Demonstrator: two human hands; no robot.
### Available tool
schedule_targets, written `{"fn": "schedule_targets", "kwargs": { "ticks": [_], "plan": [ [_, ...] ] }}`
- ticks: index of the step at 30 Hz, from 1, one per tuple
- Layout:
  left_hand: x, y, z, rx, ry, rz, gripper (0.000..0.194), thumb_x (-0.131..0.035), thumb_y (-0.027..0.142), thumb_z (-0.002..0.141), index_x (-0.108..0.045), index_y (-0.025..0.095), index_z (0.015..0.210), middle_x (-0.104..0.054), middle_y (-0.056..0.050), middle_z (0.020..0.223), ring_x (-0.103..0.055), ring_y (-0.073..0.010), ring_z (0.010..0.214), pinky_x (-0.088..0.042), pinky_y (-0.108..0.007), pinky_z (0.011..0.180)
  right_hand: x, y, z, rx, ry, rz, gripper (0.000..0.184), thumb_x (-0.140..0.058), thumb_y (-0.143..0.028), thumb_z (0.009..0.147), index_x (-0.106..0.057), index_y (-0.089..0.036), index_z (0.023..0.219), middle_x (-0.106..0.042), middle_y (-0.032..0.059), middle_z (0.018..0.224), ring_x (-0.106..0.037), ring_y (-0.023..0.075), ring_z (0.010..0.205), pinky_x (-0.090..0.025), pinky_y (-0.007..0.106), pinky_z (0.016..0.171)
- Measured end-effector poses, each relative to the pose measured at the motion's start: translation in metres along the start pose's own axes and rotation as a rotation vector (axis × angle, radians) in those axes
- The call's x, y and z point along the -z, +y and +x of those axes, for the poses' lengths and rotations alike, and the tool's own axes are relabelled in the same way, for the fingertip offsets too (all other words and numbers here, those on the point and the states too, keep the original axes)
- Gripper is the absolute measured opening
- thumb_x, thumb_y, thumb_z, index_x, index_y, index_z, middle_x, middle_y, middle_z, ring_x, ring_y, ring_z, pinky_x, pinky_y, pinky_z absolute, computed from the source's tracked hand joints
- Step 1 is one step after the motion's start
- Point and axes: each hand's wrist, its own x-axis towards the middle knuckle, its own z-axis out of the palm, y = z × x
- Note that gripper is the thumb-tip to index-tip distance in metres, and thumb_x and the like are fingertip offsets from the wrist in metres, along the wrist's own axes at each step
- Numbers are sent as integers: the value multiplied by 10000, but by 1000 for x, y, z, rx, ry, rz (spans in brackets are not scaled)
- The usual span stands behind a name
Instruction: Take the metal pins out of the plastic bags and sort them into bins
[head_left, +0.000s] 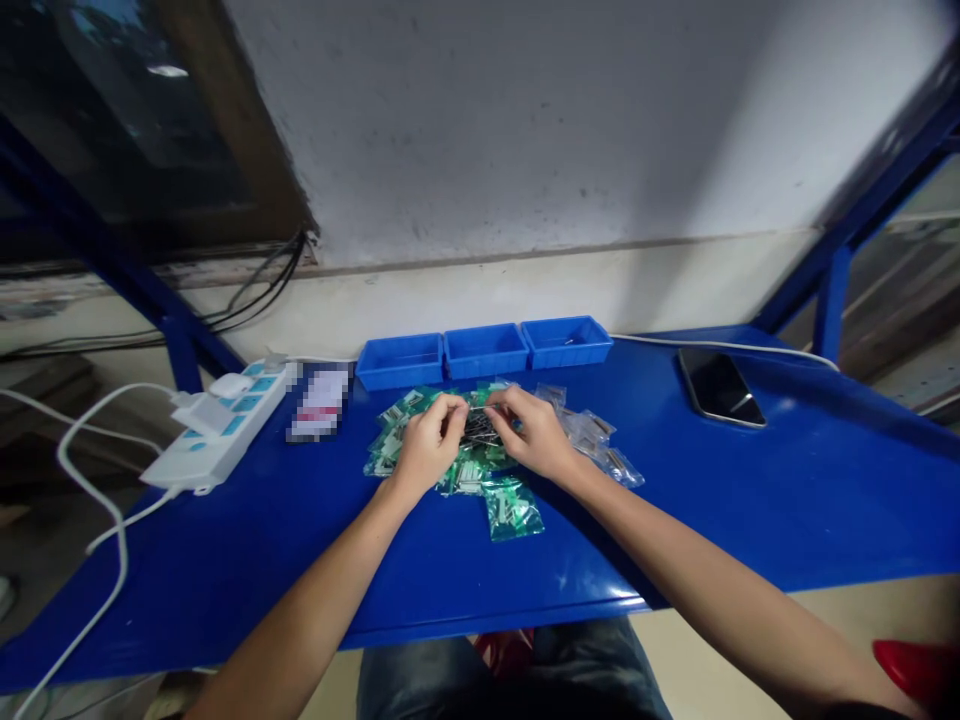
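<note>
Hands pinching something thin, too small to identify, metal pile partly hidden

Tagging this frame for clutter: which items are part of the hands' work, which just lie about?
In the work, as I judge it:
- thin metal pieces between left hand and right hand
- green bags
- clear bags
- probably blue bins

Lying about:
- phone
- power strip
- white cable
</note>
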Motion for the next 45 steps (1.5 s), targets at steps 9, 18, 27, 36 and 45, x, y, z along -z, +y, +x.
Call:
{"fn": "schedule_targets", "kwargs": {
  "ticks": [9, 18, 27, 36, 45],
  "plan": [
    [0, 3, 1, -22, -29, 6, 137, -403, 246, 921, -498, 191, 838, -556, 34, 615, -543, -106, 537, -388, -218, 556, 4, -1, 1, -30, 5, 22, 160, -449, -288, 904, -565, -179, 914, -545, 16, 736, -517, 128, 640, -417, 259, 632],
    [1, 2, 0, -8, -40, 15, 135, -442, 283, 908, -535, 191, 940, -579, 28, 623, -561, -115, 546, -387, -210, 525, 3, 4, 1, -34, -56, 1, 164, -420, -277, 917, -530, -177, 846, -552, 30, 722, -500, 133, 615, -383, 255, 586],
    [1, 3, 0, -19, 13, 93, 206, -424, 267, 913, -526, 191, 751, -543, 44, 562, -525, -97, 489, -377, -207, 533, 8, 1, 2, -29, -116, 34, 178, -453, -320, 913, -547, -171, 890, -573, 29, 762, -528, 135, 664, -401, 260, 616],
    [0, 3, -1, 6, 15, 20, 159, -438, 304, 912, -555, 195, 915, -560, 37, 572, -546, -115, 508, -392, -215, 522, 6, 0, 2, -7, -105, 8, 172, -409, -272, 928, -550, -178, 898, -562, 37, 778, -510, 136, 661, -404, 265, 609],
    [-1, 5, -1, -26, -23, 5, 145, -438, 263, 910, -559, 194, 868, -529, 45, 559, -531, -105, 493, -386, -214, 515, 11, 2, 3, -28, -82, 39, 143, -482, -296, 891, -541, -178, 945, -549, 13, 755, -527, 130, 664, -413, 254, 612]
  ]
}}
